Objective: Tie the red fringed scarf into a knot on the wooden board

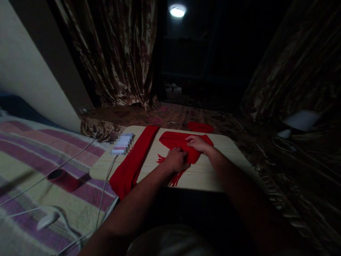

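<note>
A red fringed scarf (170,139) lies folded on a small pale wooden table (205,177). My left hand (178,160) rests on its near side with curled fingers closed on the cloth, close to the fringe (174,179). Farther right, my right hand (197,143) has its thumb and fingers drawn together on the top layer of the scarf. A long red cloth strip (141,151) runs down the table's left part and hangs over the near edge. Whether it joins the scarf I cannot tell.
A phone-like object (122,144), blurred out, lies at the table's left with a cable. Another red cloth (201,127) is beyond the far edge. On the striped bedding stand a red cylinder (64,179) and a white plug-like piece (48,220). Curtains (128,53) hang behind.
</note>
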The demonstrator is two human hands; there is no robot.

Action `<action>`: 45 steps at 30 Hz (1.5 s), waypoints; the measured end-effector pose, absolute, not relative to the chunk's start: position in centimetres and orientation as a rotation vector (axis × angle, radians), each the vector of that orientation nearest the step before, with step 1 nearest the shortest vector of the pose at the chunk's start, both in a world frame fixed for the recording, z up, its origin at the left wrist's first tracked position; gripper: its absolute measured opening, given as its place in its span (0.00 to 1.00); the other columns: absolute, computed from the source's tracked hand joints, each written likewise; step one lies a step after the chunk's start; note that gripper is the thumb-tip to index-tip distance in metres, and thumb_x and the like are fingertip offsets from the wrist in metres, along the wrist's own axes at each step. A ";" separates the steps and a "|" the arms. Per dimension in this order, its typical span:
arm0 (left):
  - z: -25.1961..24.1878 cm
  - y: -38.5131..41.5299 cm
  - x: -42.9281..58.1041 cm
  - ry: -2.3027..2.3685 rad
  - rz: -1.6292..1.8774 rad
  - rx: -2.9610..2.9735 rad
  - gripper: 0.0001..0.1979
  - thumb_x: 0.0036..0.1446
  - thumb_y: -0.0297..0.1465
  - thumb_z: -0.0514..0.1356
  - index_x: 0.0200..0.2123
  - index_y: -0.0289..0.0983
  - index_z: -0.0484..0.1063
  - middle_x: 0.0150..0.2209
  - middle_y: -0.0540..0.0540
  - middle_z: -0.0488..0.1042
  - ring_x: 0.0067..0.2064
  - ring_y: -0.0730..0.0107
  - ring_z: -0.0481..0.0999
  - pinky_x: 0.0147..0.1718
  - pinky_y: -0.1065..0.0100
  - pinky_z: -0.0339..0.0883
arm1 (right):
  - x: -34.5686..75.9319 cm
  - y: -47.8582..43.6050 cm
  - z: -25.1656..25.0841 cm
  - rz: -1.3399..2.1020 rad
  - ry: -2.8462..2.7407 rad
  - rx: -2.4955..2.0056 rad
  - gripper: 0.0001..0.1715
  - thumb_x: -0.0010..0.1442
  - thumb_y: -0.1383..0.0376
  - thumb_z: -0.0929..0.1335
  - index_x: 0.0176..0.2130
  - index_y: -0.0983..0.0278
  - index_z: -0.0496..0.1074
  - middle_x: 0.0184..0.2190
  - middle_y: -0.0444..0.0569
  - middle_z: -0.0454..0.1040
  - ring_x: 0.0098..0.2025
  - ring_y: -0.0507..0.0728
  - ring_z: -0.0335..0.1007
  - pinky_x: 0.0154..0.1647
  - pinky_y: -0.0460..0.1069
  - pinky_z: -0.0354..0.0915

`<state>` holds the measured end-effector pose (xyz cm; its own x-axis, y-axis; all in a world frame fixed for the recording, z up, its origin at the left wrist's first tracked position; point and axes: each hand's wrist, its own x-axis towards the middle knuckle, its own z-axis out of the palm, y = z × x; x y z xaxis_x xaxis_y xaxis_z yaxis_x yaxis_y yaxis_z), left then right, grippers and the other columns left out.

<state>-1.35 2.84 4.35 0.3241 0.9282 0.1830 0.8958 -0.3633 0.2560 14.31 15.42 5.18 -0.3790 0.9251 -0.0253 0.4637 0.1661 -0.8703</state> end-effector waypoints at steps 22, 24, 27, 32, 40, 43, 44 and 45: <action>8.5 0.3 -2.5 1.744 0.392 2.375 0.10 0.58 0.35 0.60 0.38 0.41 0.80 0.41 0.42 0.80 0.43 0.61 0.76 0.41 0.67 0.64 | 15.0 15.9 4.6 1.227 -1.858 -1.310 0.16 0.54 0.75 0.71 0.43 0.64 0.76 0.32 0.43 0.77 0.31 0.50 0.70 0.37 0.44 0.65; 7.8 0.6 -1.6 1.686 0.418 2.449 0.09 0.57 0.33 0.61 0.38 0.41 0.81 0.43 0.42 0.79 0.48 0.59 0.75 0.46 0.66 0.64 | 15.2 15.9 4.8 1.222 -1.878 -1.295 0.17 0.55 0.74 0.71 0.45 0.64 0.76 0.31 0.43 0.77 0.30 0.50 0.70 0.36 0.44 0.66; 6.9 0.9 -0.8 1.712 0.310 2.454 0.10 0.57 0.34 0.60 0.39 0.41 0.81 0.42 0.41 0.79 0.46 0.58 0.76 0.44 0.66 0.64 | 15.5 15.6 5.5 1.106 -2.008 -1.331 0.19 0.55 0.73 0.71 0.48 0.64 0.75 0.31 0.44 0.77 0.29 0.51 0.70 0.34 0.45 0.66; 6.5 0.5 -1.7 1.990 0.141 2.235 0.19 0.60 0.45 0.55 0.43 0.41 0.80 0.39 0.37 0.81 0.39 0.54 0.80 0.34 0.64 0.65 | 16.3 13.5 6.5 0.521 -2.186 -1.335 0.14 0.55 0.72 0.71 0.43 0.62 0.77 0.36 0.48 0.78 0.38 0.55 0.73 0.41 0.48 0.66; 6.5 -0.5 -2.9 1.996 0.383 2.298 0.19 0.65 0.40 0.51 0.38 0.39 0.79 0.37 0.39 0.81 0.38 0.58 0.79 0.36 0.65 0.65 | 17.7 6.9 5.2 0.142 -2.506 -1.047 0.19 0.51 0.64 0.75 0.44 0.60 0.74 0.46 0.50 0.73 0.50 0.59 0.68 0.50 0.50 0.62; 5.5 0.1 -1.9 1.735 0.608 2.384 0.13 0.62 0.30 0.55 0.43 0.40 0.79 0.43 0.43 0.80 0.43 0.64 0.78 0.43 0.68 0.65 | 17.6 5.4 3.8 0.043 -2.430 -1.145 0.15 0.54 0.67 0.71 0.44 0.60 0.72 0.45 0.49 0.73 0.49 0.58 0.68 0.49 0.50 0.62; 5.2 0.3 -1.5 1.677 0.623 2.390 0.13 0.60 0.29 0.56 0.44 0.40 0.79 0.44 0.43 0.80 0.45 0.64 0.77 0.44 0.69 0.64 | 17.4 5.1 3.2 0.017 -2.395 -1.186 0.14 0.55 0.68 0.70 0.43 0.59 0.72 0.44 0.49 0.73 0.48 0.57 0.68 0.48 0.50 0.63; 4.8 0.5 -1.2 1.653 0.617 2.388 0.13 0.59 0.29 0.57 0.45 0.40 0.79 0.44 0.44 0.80 0.45 0.64 0.77 0.44 0.69 0.64 | 17.3 4.8 2.8 -0.004 -2.364 -1.223 0.13 0.56 0.68 0.69 0.43 0.59 0.71 0.43 0.48 0.73 0.46 0.57 0.68 0.47 0.49 0.63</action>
<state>-1.24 0.54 4.80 0.2989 0.9245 0.2363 0.8534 -0.3698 0.3674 17.27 4.81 2.75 -0.4883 0.7696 0.4114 0.7708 0.6014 -0.2100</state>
